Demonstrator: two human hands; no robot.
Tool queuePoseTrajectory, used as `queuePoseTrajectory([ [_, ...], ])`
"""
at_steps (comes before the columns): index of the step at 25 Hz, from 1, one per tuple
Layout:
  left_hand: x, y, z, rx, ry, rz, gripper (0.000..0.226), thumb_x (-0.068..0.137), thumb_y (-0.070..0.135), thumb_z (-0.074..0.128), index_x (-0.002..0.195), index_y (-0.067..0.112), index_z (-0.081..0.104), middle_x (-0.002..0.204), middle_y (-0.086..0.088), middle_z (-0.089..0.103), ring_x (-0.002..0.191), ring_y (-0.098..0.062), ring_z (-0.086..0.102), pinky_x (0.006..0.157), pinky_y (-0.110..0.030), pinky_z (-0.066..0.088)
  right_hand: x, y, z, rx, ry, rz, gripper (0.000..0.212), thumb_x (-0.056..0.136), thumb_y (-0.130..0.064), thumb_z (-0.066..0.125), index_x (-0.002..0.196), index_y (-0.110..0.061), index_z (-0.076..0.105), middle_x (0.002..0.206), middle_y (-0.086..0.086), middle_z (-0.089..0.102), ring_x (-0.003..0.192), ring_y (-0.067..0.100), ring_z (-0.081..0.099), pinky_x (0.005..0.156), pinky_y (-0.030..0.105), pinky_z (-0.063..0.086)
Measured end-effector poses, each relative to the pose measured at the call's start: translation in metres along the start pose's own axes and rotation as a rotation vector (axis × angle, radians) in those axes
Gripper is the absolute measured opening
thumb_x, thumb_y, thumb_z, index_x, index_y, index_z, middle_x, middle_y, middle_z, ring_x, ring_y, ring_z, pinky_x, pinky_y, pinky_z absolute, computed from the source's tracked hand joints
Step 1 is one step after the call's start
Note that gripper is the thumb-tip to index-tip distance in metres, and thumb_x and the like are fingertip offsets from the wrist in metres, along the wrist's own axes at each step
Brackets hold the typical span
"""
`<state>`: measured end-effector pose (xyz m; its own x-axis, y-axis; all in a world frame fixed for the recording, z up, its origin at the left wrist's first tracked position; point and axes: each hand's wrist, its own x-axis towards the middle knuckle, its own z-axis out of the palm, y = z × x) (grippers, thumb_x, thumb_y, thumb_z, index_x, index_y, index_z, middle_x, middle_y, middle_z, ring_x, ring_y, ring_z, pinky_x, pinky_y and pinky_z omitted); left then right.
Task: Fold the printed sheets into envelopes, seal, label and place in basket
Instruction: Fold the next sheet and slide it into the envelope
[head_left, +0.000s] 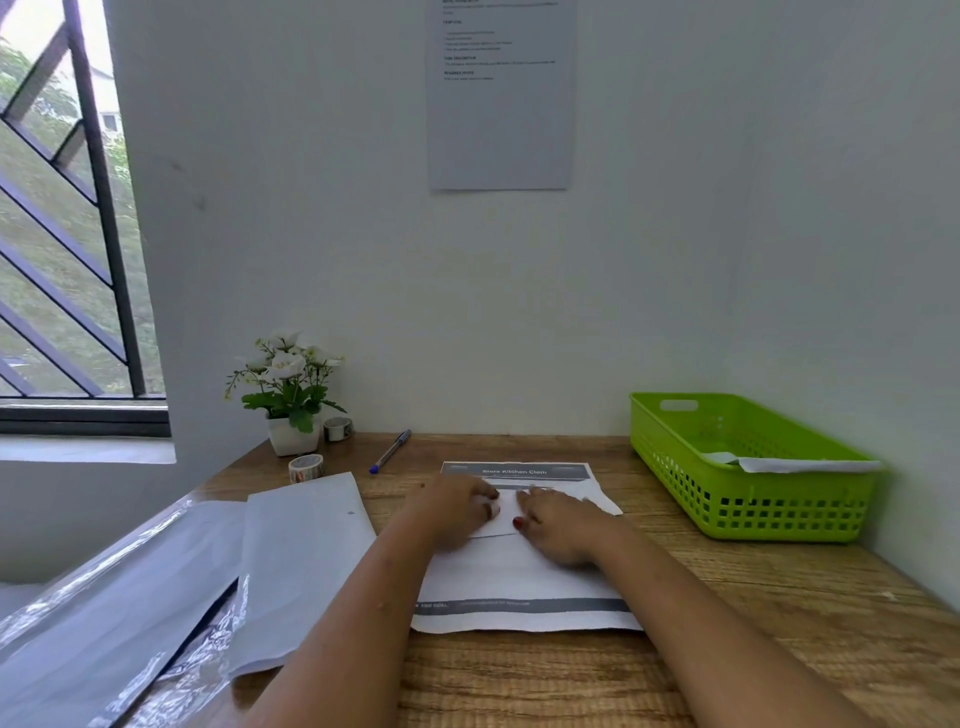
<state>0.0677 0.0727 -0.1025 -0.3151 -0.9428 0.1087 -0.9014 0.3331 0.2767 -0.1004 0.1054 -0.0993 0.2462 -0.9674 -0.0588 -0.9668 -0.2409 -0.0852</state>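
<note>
Both hands, left (457, 512) and right (558, 525), press flat on printed sheet (519, 582).

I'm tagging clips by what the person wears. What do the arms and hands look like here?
Both forearms are bare, with no sleeves in view. The right hand has red polish on its nails. The left hand is motion-blurred; a pale patch shows at its fingers, but what it is cannot be told. No watch, bracelet or glove shows on either wrist.

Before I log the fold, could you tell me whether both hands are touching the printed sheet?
Touching: the head view shows left hand and right hand pressed flat on the printed sheet.
</note>
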Motion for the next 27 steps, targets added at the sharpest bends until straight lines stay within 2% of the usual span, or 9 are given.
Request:
queuePoseTrajectory([
  [2, 0.0, 0.001, 0.005, -0.014, -0.155, 0.026, 0.047, 0.1, 0.037, 0.034, 0.145, 0.028, 0.031, 0.153, -0.002, 0.03, 0.14, -0.025, 0.028, 0.115, -0.045, 0.022, 0.0, -0.006, 0.0, 0.035, -0.019, -0.084, 0.056, 0.102, -0.04, 0.025, 0.152, -0.019, 0.013, 0.161, 0.001, 0.009, 0.148, 0.019, 0.01, 0.119, 0.047, 0.011],
  [5, 0.0, -0.001, 0.006, 0.063, -0.203, 0.027, 0.05, 0.102, 0.037, 0.023, 0.15, 0.026, 0.014, 0.159, 0.001, 0.009, 0.146, -0.023, 0.008, 0.117, -0.053, 0.007, 0.001, -0.01, 0.003, 0.025, -0.122, -0.15, 0.058, 0.102, -0.044, 0.021, 0.153, -0.023, 0.004, 0.161, -0.003, -0.002, 0.148, 0.017, -0.001, 0.119, 0.045, 0.001],
  [8, 0.0, -0.001, 0.005, 0.191, -0.259, -0.023, 0.057, 0.099, 0.048, 0.017, 0.15, 0.027, 0.001, 0.159, -0.001, -0.002, 0.146, -0.025, -0.001, 0.116, -0.056, 0.004, 0.003, -0.002, 0.002, 0.004, -0.188, -0.08, 0.065, 0.098, -0.055, 0.016, 0.152, -0.025, -0.006, 0.16, -0.003, -0.011, 0.148, 0.022, -0.009, 0.119, 0.043, -0.002],
  [12, -0.002, 0.0, 0.004, 0.248, -0.288, -0.054, 0.079, 0.087, 0.071, 0.017, 0.15, 0.028, -0.004, 0.159, -0.004, -0.004, 0.146, -0.028, -0.002, 0.115, -0.057, 0.006, 0.003, 0.02, -0.005, -0.008, -0.223, 0.081, 0.071, 0.096, -0.059, 0.014, 0.152, -0.022, -0.008, 0.16, -0.001, -0.012, 0.147, 0.029, -0.01, 0.118, 0.048, -0.001],
  [16, -0.004, 0.0, 0.005, 0.193, -0.237, -0.071, 0.085, 0.084, 0.075, 0.023, 0.151, 0.026, 0.003, 0.16, -0.003, 0.002, 0.146, -0.027, 0.003, 0.115, -0.059, 0.008, -0.001, 0.029, -0.004, -0.007, -0.17, 0.212, 0.075, 0.097, -0.058, 0.019, 0.152, -0.013, -0.004, 0.161, 0.007, -0.008, 0.148, 0.03, -0.005, 0.12, 0.047, 0.004],
  [18, -0.004, -0.002, 0.003, 0.147, -0.167, -0.074, 0.086, 0.084, 0.072, 0.032, 0.15, 0.02, 0.014, 0.158, -0.005, 0.013, 0.145, -0.027, 0.013, 0.116, -0.052, 0.014, -0.006, 0.024, -0.007, -0.031, -0.118, 0.239, 0.078, 0.097, -0.057, 0.024, 0.152, -0.008, -0.002, 0.161, 0.01, -0.006, 0.148, 0.029, -0.003, 0.12, 0.046, 0.007],
  [20, -0.004, -0.004, -0.001, 0.17, -0.103, -0.083, 0.086, 0.082, 0.072, 0.039, 0.148, 0.019, 0.025, 0.155, -0.008, 0.023, 0.141, -0.028, 0.023, 0.114, -0.045, 0.023, -0.014, 0.018, -0.017, -0.107, -0.108, 0.186, 0.084, 0.094, -0.06, 0.031, 0.152, -0.007, -0.001, 0.161, 0.011, -0.006, 0.148, 0.028, -0.002, 0.12, 0.043, 0.006],
  [24, -0.003, -0.01, -0.005, 0.082, -0.035, -0.199, 0.092, 0.069, 0.076, 0.055, 0.141, 0.022, 0.037, 0.148, -0.007, 0.036, 0.131, -0.026, 0.038, 0.105, -0.039, 0.038, -0.021, 0.0, -0.037, -0.161, -0.384, 0.095, 0.1, 0.079, -0.079, 0.038, 0.152, -0.018, 0.009, 0.161, 0.005, 0.009, 0.147, 0.026, 0.015, 0.118, 0.043, 0.017],
  [27, 0.0, -0.014, -0.004, 0.066, 0.027, -0.283, 0.094, 0.065, 0.075, 0.061, 0.137, 0.016, 0.043, 0.139, -0.006, 0.048, 0.122, -0.023, 0.047, 0.096, -0.033, 0.044, -0.018, -0.014, -0.026, -0.132, -0.452, 0.144, 0.104, 0.071, -0.084, 0.043, 0.152, -0.026, 0.014, 0.16, 0.004, 0.017, 0.143, 0.027, 0.024, 0.115, 0.042, 0.025],
])
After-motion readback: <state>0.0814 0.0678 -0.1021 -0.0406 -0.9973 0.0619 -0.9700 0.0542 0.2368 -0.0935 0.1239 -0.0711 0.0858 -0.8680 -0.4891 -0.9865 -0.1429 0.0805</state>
